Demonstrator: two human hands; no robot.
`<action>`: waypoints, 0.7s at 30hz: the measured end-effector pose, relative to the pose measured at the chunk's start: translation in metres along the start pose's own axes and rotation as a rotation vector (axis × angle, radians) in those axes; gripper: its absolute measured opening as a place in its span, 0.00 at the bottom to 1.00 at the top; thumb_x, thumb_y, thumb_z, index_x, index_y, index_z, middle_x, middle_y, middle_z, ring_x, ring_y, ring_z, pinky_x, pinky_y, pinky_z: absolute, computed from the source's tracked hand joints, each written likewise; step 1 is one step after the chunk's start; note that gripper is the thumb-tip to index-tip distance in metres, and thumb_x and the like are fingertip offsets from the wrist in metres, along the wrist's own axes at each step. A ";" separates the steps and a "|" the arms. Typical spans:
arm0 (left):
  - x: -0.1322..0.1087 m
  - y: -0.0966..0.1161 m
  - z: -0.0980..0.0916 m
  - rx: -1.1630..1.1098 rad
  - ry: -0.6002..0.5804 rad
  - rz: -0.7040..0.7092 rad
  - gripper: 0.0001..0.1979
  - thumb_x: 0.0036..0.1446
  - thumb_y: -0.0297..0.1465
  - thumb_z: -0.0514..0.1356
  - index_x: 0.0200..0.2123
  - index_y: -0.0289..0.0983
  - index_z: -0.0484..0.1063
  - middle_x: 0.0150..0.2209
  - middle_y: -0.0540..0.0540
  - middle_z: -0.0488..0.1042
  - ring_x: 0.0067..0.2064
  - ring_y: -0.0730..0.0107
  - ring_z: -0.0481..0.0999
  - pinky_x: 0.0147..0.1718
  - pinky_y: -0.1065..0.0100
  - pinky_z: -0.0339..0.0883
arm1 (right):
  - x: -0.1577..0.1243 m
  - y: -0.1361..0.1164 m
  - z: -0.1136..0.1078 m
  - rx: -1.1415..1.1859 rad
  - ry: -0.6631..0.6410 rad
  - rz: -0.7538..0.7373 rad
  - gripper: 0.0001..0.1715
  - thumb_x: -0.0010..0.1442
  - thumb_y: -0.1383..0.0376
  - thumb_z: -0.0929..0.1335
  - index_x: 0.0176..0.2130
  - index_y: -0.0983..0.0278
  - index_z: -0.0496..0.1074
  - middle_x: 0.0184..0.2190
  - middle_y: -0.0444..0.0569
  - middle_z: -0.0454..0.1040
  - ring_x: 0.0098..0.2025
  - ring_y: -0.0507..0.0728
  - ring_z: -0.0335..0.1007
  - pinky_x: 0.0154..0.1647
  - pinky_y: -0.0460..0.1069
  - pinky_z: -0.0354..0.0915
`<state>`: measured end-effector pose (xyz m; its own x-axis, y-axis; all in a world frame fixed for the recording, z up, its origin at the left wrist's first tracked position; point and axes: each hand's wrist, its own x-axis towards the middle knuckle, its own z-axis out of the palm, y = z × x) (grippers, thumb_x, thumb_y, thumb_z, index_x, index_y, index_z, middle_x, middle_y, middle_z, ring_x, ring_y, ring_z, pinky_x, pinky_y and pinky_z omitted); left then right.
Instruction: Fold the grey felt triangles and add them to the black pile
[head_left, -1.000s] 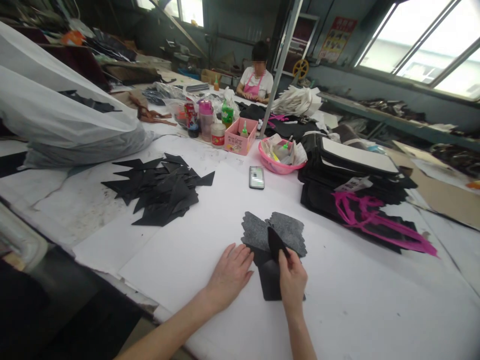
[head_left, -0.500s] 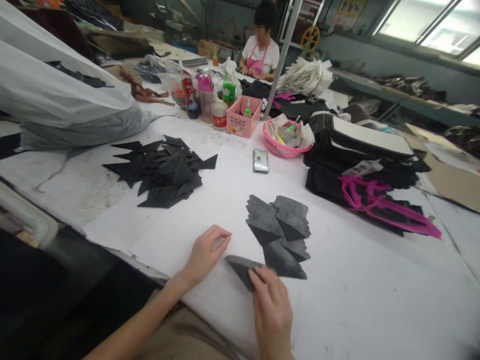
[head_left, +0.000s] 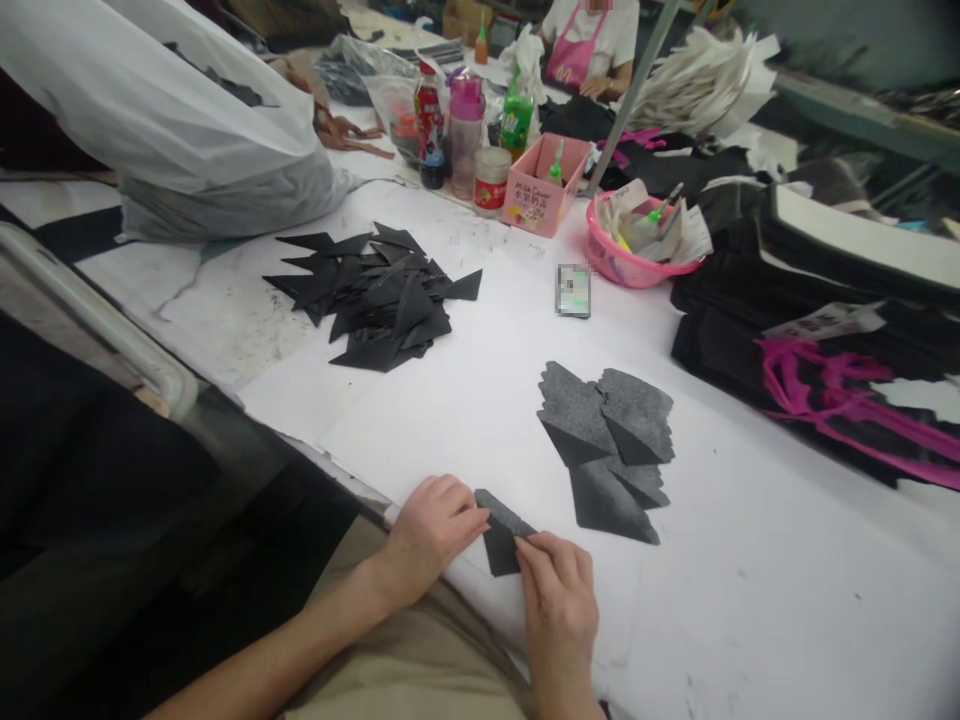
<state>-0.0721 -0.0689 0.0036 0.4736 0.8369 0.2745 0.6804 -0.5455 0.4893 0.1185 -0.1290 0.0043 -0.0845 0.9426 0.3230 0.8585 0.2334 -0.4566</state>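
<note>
My left hand (head_left: 431,525) and my right hand (head_left: 556,595) both pinch a small dark grey felt piece (head_left: 501,535) at the near edge of the white table (head_left: 750,600). The left fingers close on its left corner, the right fingers on its right side. Just beyond lies a small stack of grey felt triangles (head_left: 607,450) with jagged edges. Farther left sits a loose pile of black triangular pieces (head_left: 375,295).
A phone (head_left: 574,290) lies past the felt stack. A pink bowl (head_left: 637,268), a pink box (head_left: 541,185) and bottles (head_left: 465,120) stand behind. Black panels with magenta straps (head_left: 825,370) fill the right. A big white plastic bag (head_left: 165,120) sits far left. Another person (head_left: 589,45) works at the back.
My right hand lifted one felt piece off the stack and brought it to the near edge. My left hand closed on it. The view tilted downward.
</note>
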 end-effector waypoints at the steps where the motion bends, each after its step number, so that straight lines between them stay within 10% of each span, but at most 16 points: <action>1: 0.000 0.000 0.000 0.005 0.004 0.000 0.03 0.62 0.28 0.58 0.36 0.38 0.72 0.31 0.49 0.68 0.36 0.67 0.64 0.34 0.64 0.57 | 0.003 -0.002 -0.002 -0.023 0.022 0.021 0.07 0.64 0.65 0.65 0.41 0.60 0.73 0.36 0.47 0.71 0.40 0.55 0.64 0.41 0.49 0.66; 21: -0.001 -0.010 0.001 -0.054 0.085 -0.056 0.08 0.65 0.29 0.55 0.34 0.37 0.72 0.30 0.47 0.68 0.36 0.67 0.65 0.34 0.65 0.59 | 0.043 -0.019 0.017 -0.115 -0.129 0.070 0.13 0.67 0.57 0.60 0.42 0.62 0.68 0.34 0.50 0.72 0.38 0.60 0.62 0.38 0.53 0.55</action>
<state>-0.0789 -0.0644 -0.0026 0.3845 0.8682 0.3137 0.6723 -0.4963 0.5493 0.0895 -0.0889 0.0130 -0.0802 0.9800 0.1819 0.9161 0.1444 -0.3741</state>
